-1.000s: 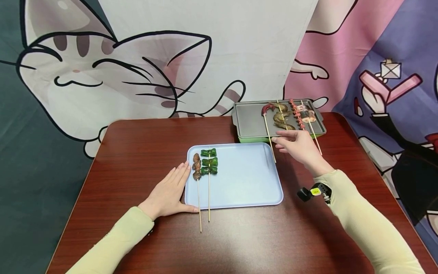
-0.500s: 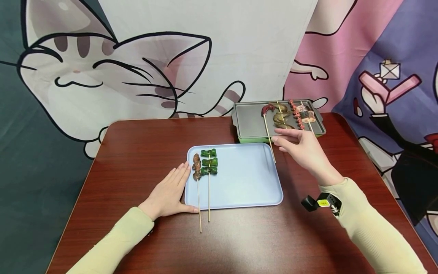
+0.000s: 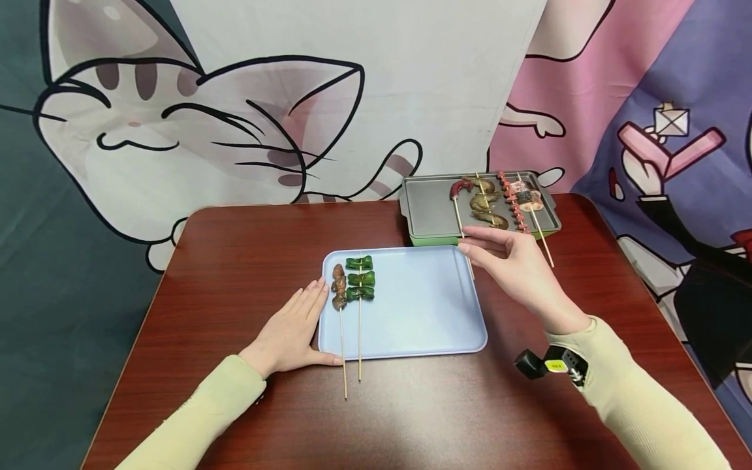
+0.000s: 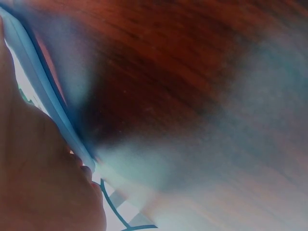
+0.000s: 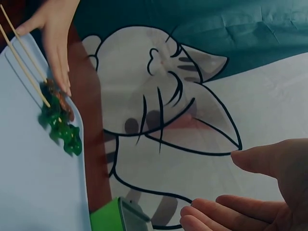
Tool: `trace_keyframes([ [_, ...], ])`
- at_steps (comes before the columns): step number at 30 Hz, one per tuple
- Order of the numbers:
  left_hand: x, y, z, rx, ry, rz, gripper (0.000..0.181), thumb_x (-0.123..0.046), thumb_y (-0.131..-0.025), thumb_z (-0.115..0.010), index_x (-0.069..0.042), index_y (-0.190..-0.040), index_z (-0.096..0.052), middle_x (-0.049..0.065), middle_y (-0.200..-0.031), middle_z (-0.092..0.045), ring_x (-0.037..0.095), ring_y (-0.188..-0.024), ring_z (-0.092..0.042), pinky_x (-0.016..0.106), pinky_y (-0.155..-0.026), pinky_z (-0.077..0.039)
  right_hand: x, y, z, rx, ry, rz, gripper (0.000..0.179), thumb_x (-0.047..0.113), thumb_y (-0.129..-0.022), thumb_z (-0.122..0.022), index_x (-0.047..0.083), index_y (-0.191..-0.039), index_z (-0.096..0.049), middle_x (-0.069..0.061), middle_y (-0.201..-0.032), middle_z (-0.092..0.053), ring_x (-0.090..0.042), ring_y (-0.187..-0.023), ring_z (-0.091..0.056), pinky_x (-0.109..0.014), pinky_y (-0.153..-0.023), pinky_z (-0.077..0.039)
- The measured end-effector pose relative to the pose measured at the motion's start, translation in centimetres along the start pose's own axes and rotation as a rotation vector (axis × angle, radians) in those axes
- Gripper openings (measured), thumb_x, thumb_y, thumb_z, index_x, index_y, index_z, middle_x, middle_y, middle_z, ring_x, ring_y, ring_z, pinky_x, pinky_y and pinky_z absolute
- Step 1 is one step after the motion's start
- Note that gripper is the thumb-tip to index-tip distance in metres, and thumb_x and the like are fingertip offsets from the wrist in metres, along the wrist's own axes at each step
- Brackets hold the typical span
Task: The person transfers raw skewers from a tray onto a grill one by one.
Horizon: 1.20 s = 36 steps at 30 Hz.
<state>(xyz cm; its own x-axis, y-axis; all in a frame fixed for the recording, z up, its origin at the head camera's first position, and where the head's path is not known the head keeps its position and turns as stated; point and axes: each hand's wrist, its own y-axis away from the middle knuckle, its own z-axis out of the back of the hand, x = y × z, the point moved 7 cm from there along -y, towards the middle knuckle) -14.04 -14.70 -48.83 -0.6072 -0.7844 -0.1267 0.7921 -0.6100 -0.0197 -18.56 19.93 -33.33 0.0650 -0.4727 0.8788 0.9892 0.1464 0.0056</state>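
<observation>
My left hand (image 3: 290,329) rests at the left edge of a light blue tray (image 3: 423,300), fingers straight and thumb at the front corner. On the tray lie a brown meat skewer (image 3: 339,287) and a green pepper skewer (image 3: 360,279), their sticks reaching over the front edge. My right hand (image 3: 519,271) hovers at the stick of a skewer with a dark red curled piece (image 3: 460,189). Part of that stick is hidden behind the fingers. In the right wrist view, thumb (image 5: 257,159) and fingers (image 5: 226,211) stand apart with nothing between them.
A grey grill pan (image 3: 425,205) with a green base stands behind the tray. It also bears a skewer of olive-brown pieces (image 3: 484,202), a thin red skewer (image 3: 511,199) and a thick pale-and-dark skewer (image 3: 527,196). A cartoon curtain (image 3: 446,78) hangs behind the table (image 3: 264,235).
My right hand first shifts slightly right, then left and a little down, closer to the stick of the dark red skewer. The left hand and the tray stay in place.
</observation>
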Motion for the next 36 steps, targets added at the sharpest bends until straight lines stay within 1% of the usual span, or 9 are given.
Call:
trace_keyframes([
  [6,0.0,0.0,-0.2,-0.014,-0.013,-0.005,0.133,-0.094,-0.075,-0.046,0.008,-0.158,-0.024,0.022,-0.166,-0.016,0.033,-0.153,-0.015,0.044,-0.123,-0.015,0.3,0.6,-1.2,0.022,0.0,0.023,0.044,0.032,-0.097,-0.072,0.008,-0.134,-0.068,-0.004,-0.117,-0.074,-0.01,-0.103,-0.07,-0.019,-0.085,-0.054],
  [10,0.1,0.0,-0.2,-0.03,-0.012,-0.011,0.133,-0.094,-0.075,-0.046,0.008,-0.157,-0.025,0.022,-0.166,-0.016,0.033,-0.153,-0.016,0.044,-0.123,-0.016,-0.1,0.9,-2.4,0.062,-0.017,0.015,0.043,0.033,-0.097,-0.072,0.009,-0.133,-0.069,-0.003,-0.117,-0.073,-0.013,-0.105,-0.07,-0.02,-0.086,-0.054],
  [13,0.1,0.0,-0.2,-0.028,-0.011,-0.011,0.133,-0.094,-0.076,-0.046,0.008,-0.157,-0.025,0.022,-0.166,-0.016,0.034,-0.153,-0.016,0.044,-0.123,-0.017,-0.5,1.2,-3.5,0.082,-0.041,0.01,0.044,0.032,-0.096,-0.074,0.009,-0.133,-0.069,-0.004,-0.117,-0.074,-0.014,-0.105,-0.07,-0.022,-0.086,-0.054],
  [20,-0.3,-0.1,0.5,-0.004,0.001,-0.005,0.133,-0.093,-0.075,-0.05,0.01,-0.156,-0.026,0.025,-0.165,-0.018,0.037,-0.152,-0.019,0.046,-0.122,-0.019,-1.9,1.7,-6.9,0.141,-0.067,0.003,0.042,0.029,-0.095,-0.075,0.005,-0.13,-0.07,-0.004,-0.111,-0.075,-0.015,-0.102,-0.071,-0.03,-0.087,-0.056],
  [23,-0.5,-0.1,0.9,-0.008,0.013,-0.006,0.132,-0.092,-0.075,-0.052,0.011,-0.155,-0.028,0.026,-0.164,-0.02,0.038,-0.151,-0.02,0.047,-0.122,-0.02,-2.4,2.0,-8.4,0.175,-0.068,0.0,0.042,0.027,-0.095,-0.075,0.004,-0.129,-0.07,-0.005,-0.11,-0.075,-0.016,-0.102,-0.071,-0.034,-0.089,-0.056],
  [26,-0.6,-0.1,1.1,-0.011,0.01,-0.008,0.132,-0.091,-0.075,-0.053,0.011,-0.155,-0.029,0.026,-0.163,-0.021,0.038,-0.151,-0.021,0.048,-0.121,-0.021,-2.9,2.3,-9.9,0.211,-0.074,-0.024,0.041,0.028,-0.095,-0.075,0.004,-0.129,-0.07,-0.005,-0.11,-0.075,-0.016,-0.103,-0.071,-0.037,-0.09,-0.055],
  [30,-0.7,-0.1,1.2,-0.003,0.004,-0.006,0.131,-0.09,-0.075,-0.055,0.011,-0.155,-0.029,0.026,-0.163,-0.021,0.038,-0.15,-0.022,0.048,-0.121,-0.021,-3.5,2.8,-11.7,0.265,-0.105,-0.045,0.042,0.026,-0.096,-0.074,0.0,-0.129,-0.069,-0.007,-0.111,-0.075,-0.017,-0.104,-0.07,-0.037,-0.093,-0.054],
  [34,-0.7,-0.1,1.2,0.029,-0.012,0.0,0.131,-0.089,-0.076,-0.054,0.01,-0.156,-0.026,0.025,-0.164,-0.02,0.037,-0.151,-0.02,0.047,-0.122,-0.019,-4.1,3.1,-13.7,0.33,-0.173,-0.038,0.044,0.022,-0.097,-0.072,-0.007,-0.129,-0.066,-0.011,-0.112,-0.074,-0.02,-0.104,-0.07,-0.035,-0.093,-0.054],
  [36,-0.7,-0.2,1.2,0.033,-0.017,0.0,0.131,-0.09,-0.076,-0.054,0.01,-0.156,-0.026,0.026,-0.164,-0.02,0.037,-0.151,-0.02,0.047,-0.122,-0.019,-4.4,3.2,-14.5,0.359,-0.21,-0.047,0.044,0.021,-0.097,-0.071,-0.008,-0.129,-0.064,-0.012,-0.111,-0.074,-0.022,-0.104,-0.07,-0.034,-0.091,-0.055],
])
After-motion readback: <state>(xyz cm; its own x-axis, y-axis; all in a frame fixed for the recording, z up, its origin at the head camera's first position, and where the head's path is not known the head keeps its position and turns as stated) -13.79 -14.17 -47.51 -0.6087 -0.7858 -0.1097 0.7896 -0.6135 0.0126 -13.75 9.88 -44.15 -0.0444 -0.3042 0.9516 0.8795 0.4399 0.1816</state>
